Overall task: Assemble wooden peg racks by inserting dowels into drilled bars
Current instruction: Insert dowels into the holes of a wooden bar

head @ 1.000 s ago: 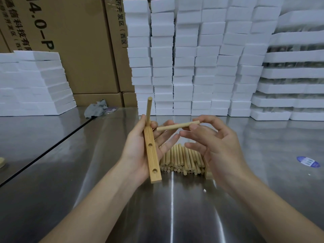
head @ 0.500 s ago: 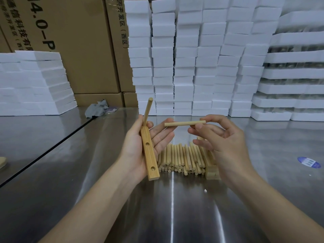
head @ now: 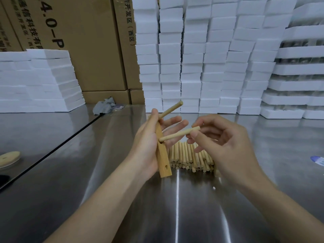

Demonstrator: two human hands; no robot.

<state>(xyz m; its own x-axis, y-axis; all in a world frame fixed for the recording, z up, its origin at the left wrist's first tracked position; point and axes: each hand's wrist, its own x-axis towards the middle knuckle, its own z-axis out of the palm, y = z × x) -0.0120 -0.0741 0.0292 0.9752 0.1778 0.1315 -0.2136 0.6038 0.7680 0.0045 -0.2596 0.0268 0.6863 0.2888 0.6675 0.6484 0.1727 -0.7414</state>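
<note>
Polished steel table (head: pixel 70 172), backed along its far edge by stacked white foam blocks (head: pixel 192 58) and cardboard cartons (head: pixel 87 50); a grey rag (head: pixel 105 106) lies near that edge. Above the table's middle, the left hand (head: pixel 149 149) grips a drilled bar (head: pixel 164 162) upright, one dowel (head: pixel 171 109) seated in its top hole. The right hand (head: pixel 224 146) pinches a second dowel (head: pixel 178 134), its tip at the middle hole. Loose dowels (head: pixel 189 156) lie piled behind the bar.

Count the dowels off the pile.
2: upper dowel seated in the bar; second dowel pinched by the right hand, tip at middle hole. None seem hidden.
</note>
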